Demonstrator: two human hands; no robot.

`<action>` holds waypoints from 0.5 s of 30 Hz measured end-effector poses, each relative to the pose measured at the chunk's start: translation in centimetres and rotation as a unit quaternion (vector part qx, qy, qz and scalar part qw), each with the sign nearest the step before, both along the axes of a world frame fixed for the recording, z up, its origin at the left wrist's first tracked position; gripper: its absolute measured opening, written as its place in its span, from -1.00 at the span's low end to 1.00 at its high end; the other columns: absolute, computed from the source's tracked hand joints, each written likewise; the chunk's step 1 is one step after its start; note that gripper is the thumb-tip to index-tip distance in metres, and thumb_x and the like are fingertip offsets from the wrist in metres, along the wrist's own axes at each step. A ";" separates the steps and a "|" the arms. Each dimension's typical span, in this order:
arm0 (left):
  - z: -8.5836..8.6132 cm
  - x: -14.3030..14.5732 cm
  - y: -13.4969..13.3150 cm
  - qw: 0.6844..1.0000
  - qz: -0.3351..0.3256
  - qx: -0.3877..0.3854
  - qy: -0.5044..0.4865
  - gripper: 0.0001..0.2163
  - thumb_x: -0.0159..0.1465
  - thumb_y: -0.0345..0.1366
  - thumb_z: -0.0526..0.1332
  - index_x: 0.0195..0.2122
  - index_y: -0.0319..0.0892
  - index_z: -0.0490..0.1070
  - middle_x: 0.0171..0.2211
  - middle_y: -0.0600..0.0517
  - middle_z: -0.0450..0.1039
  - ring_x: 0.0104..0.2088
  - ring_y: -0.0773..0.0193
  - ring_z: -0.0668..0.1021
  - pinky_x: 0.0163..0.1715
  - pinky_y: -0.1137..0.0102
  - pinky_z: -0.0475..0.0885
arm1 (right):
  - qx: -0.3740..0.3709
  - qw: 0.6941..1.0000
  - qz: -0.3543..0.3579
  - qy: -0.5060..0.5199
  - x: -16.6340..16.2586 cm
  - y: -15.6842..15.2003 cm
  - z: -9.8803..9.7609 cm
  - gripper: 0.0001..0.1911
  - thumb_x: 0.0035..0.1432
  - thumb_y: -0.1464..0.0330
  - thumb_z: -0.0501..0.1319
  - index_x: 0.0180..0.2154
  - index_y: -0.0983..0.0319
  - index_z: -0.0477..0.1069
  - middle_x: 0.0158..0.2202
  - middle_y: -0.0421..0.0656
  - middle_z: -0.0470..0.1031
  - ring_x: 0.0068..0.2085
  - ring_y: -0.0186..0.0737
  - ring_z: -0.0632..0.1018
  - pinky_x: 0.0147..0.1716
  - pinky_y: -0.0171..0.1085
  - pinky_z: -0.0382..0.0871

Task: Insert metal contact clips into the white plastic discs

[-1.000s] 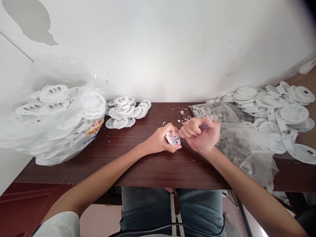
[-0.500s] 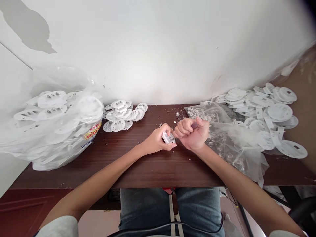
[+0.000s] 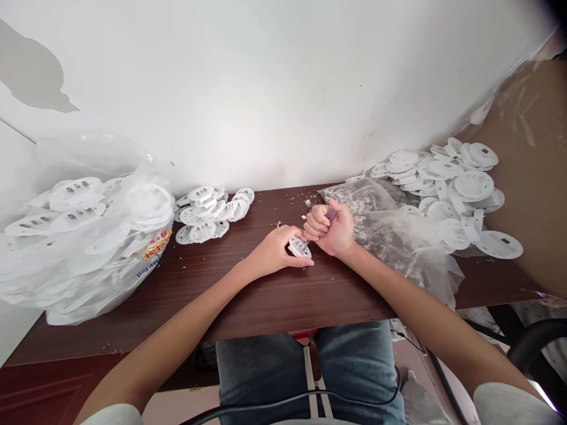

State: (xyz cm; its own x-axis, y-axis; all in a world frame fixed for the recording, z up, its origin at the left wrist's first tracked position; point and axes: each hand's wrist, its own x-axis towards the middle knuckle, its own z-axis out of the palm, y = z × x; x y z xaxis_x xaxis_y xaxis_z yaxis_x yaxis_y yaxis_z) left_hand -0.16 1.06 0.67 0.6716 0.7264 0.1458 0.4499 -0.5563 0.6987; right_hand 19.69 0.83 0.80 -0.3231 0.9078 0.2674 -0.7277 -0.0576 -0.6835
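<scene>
My left hand [image 3: 281, 251] grips a small round white plastic disc [image 3: 300, 247] with slots by its edges, thumb below and fingers above, over the middle of the table. My right hand [image 3: 332, 229] is closed in a fist around a slim tool with a greyish-purple handle [image 3: 330, 214]. Most of that tool is hidden by the fingers, so its kind cannot be told. A thin tip seems to reach the disc's upper right edge, where both hands nearly meet.
A clear bag [image 3: 88, 260] full of white discs stands at left, beside a loose disc pile [image 3: 201, 215]. At right lie another disc pile [image 3: 469, 195] and a clear bag [image 3: 381, 236] of small parts. White scraps [image 3: 308, 202] dot the brown table [image 3: 274, 307]; a wall [image 3: 248, 88] rises behind.
The camera view has shifted and tilted slightly. In my left hand the disc now shows its slotted face more fully. My right fist stays closed beside it.
</scene>
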 end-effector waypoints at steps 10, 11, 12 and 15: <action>0.0 -0.1 0.2 0.999 -0.029 0.038 0.014 -0.53 0.24 0.08 0.43 0.09 -0.04 0.57 0.01 -0.06 0.58 0.16 -0.06 0.39 0.25 0.10 0.32 | -0.005 1.000 0.001 -0.007 0.0 0.2 -0.2 -0.42 0.29 0.02 0.18 -0.63 0.16 0.06 -0.68 -0.34 -0.05 -0.62 -0.40 -0.01 -0.60 -0.33 -0.09; 0.0 -0.2 0.2 0.998 -0.030 0.051 0.019 -0.54 0.25 0.09 0.43 0.08 -0.03 0.58 0.07 -0.06 0.57 0.19 -0.08 0.37 0.29 0.07 0.28 | -0.007 1.000 0.000 -0.006 0.0 0.2 -0.2 -0.41 0.29 0.02 0.18 -0.63 0.16 0.05 -0.68 -0.34 -0.05 -0.62 -0.40 -0.02 -0.61 -0.33 -0.09; 0.0 -0.2 0.2 0.997 -0.027 0.065 0.025 -0.54 0.24 0.09 0.43 0.08 -0.03 0.58 0.12 -0.07 0.54 0.21 -0.09 0.34 0.31 0.05 0.25 | -0.008 1.000 0.000 -0.005 0.0 0.2 -0.2 -0.41 0.29 0.03 0.18 -0.64 0.16 0.05 -0.68 -0.34 -0.06 -0.63 -0.40 -0.02 -0.61 -0.33 -0.10; 0.1 -0.2 -0.1 0.994 -0.007 0.098 0.038 -0.54 0.24 0.10 0.41 0.03 -0.08 0.57 0.09 -0.11 0.51 0.17 -0.09 0.37 0.27 0.05 0.28 | -0.012 1.000 0.003 -0.006 -0.1 0.1 -0.1 -0.41 0.30 0.02 0.17 -0.63 0.16 0.03 -0.68 -0.34 -0.06 -0.63 -0.40 -0.02 -0.60 -0.33 -0.09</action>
